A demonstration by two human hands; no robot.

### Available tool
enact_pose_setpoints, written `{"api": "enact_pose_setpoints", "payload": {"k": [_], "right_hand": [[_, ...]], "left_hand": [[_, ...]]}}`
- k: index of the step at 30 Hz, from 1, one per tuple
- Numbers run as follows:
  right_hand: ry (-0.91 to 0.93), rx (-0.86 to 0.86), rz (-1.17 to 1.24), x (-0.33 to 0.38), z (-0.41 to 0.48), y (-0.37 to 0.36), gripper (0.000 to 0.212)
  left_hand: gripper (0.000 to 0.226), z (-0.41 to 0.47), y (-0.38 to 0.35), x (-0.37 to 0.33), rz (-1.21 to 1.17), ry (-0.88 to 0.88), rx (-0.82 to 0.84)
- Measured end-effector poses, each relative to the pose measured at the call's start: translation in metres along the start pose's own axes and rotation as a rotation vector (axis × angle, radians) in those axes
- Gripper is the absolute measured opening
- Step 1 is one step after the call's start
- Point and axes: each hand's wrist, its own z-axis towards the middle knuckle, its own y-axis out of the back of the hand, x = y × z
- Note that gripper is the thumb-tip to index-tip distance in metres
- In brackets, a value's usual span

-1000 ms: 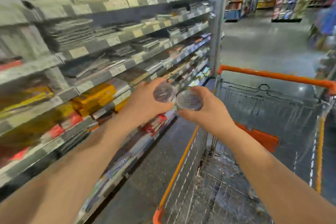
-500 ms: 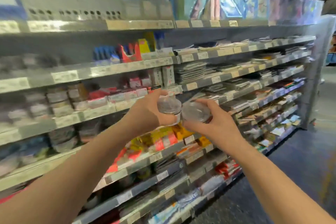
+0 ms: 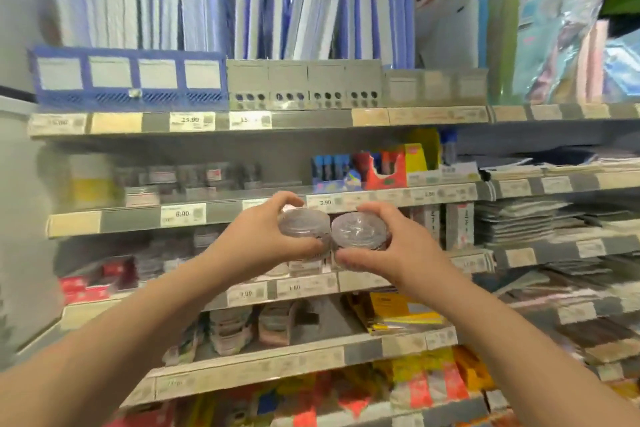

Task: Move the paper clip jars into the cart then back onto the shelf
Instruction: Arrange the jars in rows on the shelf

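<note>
The left hand [image 3: 254,241] grips one paper clip jar [image 3: 302,224], thumb below and fingers curled over its top, and the right hand [image 3: 393,255] grips a second jar [image 3: 358,230] in the same way. The two jars touch side by side, held in the air just in front of a shelf edge [image 3: 121,220]. Small packets stand in the gap behind the jars, so little free room shows there. Each jar is a low round tub of clear plastic, its lid marked with rings; the contents are too blurred to tell. The shelf rails are grey and carry pale price tags [image 3: 183,214]. Above, blue folders [image 3: 145,3] stand upright.
</note>
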Motion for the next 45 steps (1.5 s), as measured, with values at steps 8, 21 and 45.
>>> {"api": "enact_pose_setpoints", "payload": {"k": [8, 21, 45], "right_hand": [[0.213, 0.146, 0.055, -0.024, 0.135, -0.027, 0.064], [0.316, 0.407, 0.137, -0.046, 0.295, -0.091, 0.067], [-0.154, 0.688, -0.070, -0.026, 0.380, -0.189, 0.076]], "left_hand": [[0.053, 0.093, 0.020, 0.042, 0.140, 0.103, -0.165], [0.056, 0.186, 0.033, 0.118, 0.246, 0.283, -0.205], [0.037, 0.242, 0.082, 0.179, 0.199, -0.010, -0.178]]}}
